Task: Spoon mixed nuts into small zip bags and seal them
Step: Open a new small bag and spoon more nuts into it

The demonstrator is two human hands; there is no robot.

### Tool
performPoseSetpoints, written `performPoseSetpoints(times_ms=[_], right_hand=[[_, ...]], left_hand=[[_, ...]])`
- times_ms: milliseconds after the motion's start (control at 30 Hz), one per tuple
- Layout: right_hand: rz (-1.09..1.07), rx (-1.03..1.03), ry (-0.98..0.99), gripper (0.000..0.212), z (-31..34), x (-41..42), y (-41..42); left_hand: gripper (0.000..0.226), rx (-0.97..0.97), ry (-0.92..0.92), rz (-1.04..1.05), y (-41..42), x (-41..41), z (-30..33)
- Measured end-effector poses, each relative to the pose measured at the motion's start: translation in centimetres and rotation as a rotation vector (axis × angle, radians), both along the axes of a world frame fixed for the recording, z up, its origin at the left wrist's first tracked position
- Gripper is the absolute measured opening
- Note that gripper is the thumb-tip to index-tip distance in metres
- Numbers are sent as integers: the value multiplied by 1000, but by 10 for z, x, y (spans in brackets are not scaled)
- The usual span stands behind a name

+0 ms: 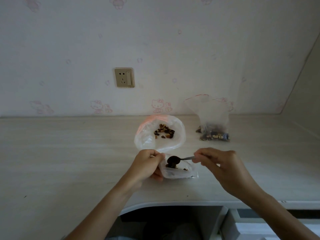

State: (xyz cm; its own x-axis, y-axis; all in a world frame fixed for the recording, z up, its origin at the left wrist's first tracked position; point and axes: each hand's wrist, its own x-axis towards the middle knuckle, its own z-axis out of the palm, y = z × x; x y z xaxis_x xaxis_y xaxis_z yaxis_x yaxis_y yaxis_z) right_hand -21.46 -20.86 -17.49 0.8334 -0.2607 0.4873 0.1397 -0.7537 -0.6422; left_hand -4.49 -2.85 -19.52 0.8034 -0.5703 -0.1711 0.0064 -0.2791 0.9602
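Observation:
A small clear zip bag (180, 173) lies on the pale desk (69, 161) with its mouth held up by my left hand (147, 165), whose fingers pinch the rim. My right hand (218, 161) pinches the handle of a metal spoon (174, 159); its bowl, heaped with dark nuts, hangs over the bag's mouth. A few nuts lie inside the small bag. Behind it a large clear bag (147, 141) with a pink rim lies wide open, holding a little pile of mixed nuts (164, 131).
A filled zip bag (213, 125) with a red seal strip stands at the back right against the wall. A wall socket (124, 77) is above the desk. The desk's front edge curves in near my body, with a drawer unit (259, 222) below right.

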Motion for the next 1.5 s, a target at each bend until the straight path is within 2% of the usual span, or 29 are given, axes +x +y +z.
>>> performPoseSetpoints(times_ms=[100, 167, 200, 333, 433, 533, 633, 767, 867, 967, 1000, 1067, 1167, 1300, 1500], right_hand=[[69, -345, -54, 27, 3, -4, -1], [79, -419, -99, 29, 5, -5, 0], [77, -391, -108, 28, 6, -5, 0], [-15, -87, -105, 19, 5, 3, -2], [-71, 382, -53, 13, 2, 19, -6], [-85, 799, -43, 19, 1, 35, -12], [-92, 973, -56, 24, 2, 51, -19], [-116, 1019, -120, 27, -2, 79, -22], [-138, 976, -128, 24, -7, 102, -17], [-141, 884, -95, 25, -15, 124, -11], [-142, 866, -84, 26, -17, 130, -9], [-134, 846, -65, 27, -22, 141, -8], [-145, 849, -49, 26, -31, 155, -9], [-190, 878, -69, 25, -44, 165, -12], [-282, 830, -79, 20, -51, 176, -17]], left_hand=[[24, 23, -36, 21, 3, 1, -3], [23, 42, -111, 25, 5, 2, -5], [22, 58, -161, 28, 7, 3, -6], [19, 136, -386, 33, 10, 4, -12], [19, 188, -540, 35, 10, 4, -15], [27, 202, -598, 64, 13, 7, -14], [35, 211, -647, 142, 21, 22, -12], [34, 198, -754, 403, 27, 53, -9], [45, 217, -712, 452, 22, 73, -9], [66, 250, -565, 347, 7, 86, -5], [64, 239, -509, 315, 1, 89, -4], [47, 200, -430, 283, -9, 94, -5], [22, 80, -437, 261, -19, 102, -10], [27, -57, -432, 233, -25, 104, -12], [18, -252, -216, 235, -29, 103, -7]])
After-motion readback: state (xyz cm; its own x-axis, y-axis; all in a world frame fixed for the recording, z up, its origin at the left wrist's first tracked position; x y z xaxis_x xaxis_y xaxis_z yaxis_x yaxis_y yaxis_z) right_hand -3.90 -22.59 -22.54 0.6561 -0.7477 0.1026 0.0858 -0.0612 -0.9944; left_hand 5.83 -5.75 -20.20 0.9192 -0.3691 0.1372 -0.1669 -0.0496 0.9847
